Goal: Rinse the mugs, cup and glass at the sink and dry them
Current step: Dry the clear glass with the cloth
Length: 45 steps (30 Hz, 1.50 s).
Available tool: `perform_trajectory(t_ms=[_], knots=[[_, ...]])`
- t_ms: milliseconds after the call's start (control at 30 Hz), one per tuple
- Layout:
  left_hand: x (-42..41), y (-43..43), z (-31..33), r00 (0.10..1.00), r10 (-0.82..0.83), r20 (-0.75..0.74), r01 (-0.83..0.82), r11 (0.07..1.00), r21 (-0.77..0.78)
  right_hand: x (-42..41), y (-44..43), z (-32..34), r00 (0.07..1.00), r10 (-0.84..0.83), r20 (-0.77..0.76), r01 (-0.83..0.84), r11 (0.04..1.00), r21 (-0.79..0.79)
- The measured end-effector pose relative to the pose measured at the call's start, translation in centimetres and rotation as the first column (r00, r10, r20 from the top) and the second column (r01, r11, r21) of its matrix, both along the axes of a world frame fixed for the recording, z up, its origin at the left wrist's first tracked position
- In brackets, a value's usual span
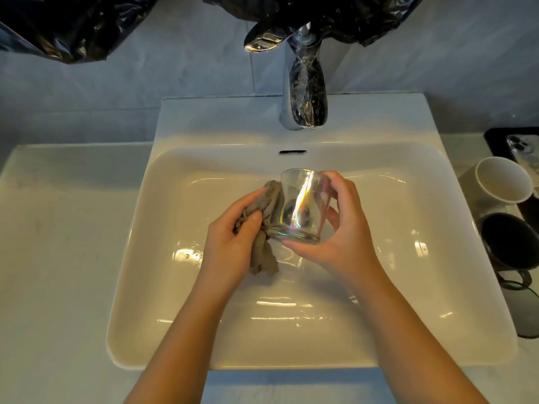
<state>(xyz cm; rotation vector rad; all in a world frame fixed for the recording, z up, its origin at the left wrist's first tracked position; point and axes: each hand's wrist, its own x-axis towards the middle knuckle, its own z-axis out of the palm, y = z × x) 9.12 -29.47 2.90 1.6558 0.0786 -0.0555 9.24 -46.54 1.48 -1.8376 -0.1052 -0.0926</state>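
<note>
The right hand (341, 228) is holding the iridescent glass tumbler (300, 205) above the middle of the white sink (140, 258), with the fingers curling round its far side and the thumb lying along its thick base. At the tumbler's 9 o'clock, the left hand (233, 240) is clenching a grey-brown cloth (264, 258) and pressing it against the glass wall, while a loose end is hanging down at 6 o'clock. A chrome faucet (306, 91) is standing at 12 o'clock, with black plastic bags (73, 30) hanging behind it. At 3 o'clock, beside the basin, a white mug (501, 182) and a black mug (507, 240) are sitting close together, with a phone (525, 153) just beyond them.
</note>
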Motion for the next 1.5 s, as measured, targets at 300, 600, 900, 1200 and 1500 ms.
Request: perform_trajectory(t_ms=[300,600,900,1200,1500], knots=[[0.8,-0.4,-0.1,0.916,-0.130,-0.379,0.106,0.991,-0.084,0.1,0.5,0.4,0.983,0.154,0.097,-0.118,0.944,-0.309],[0.8,0.1,-1.0,0.809,-0.320,-0.493,-0.025,0.820,-0.572,-0.2,-0.1,0.3,0.968,0.232,-0.096,-0.238,0.970,-0.056],[1.1,-1.1,-0.4,0.897,-0.039,-0.441,-0.205,0.846,-0.491,0.0,0.1,0.2,0.990,0.128,-0.057,-0.135,0.982,-0.131],[-0.6,-0.8,-1.4,0.976,0.012,0.219,-0.055,0.980,0.192,0.6,-0.1,-0.7,0.995,0.054,-0.078,-0.076,0.946,-0.316],[2.1,-1.7,-1.9,0.949,-0.137,0.284,0.013,0.918,0.397,0.4,0.2,-1.1,0.996,0.065,-0.062,-0.084,0.922,-0.378]])
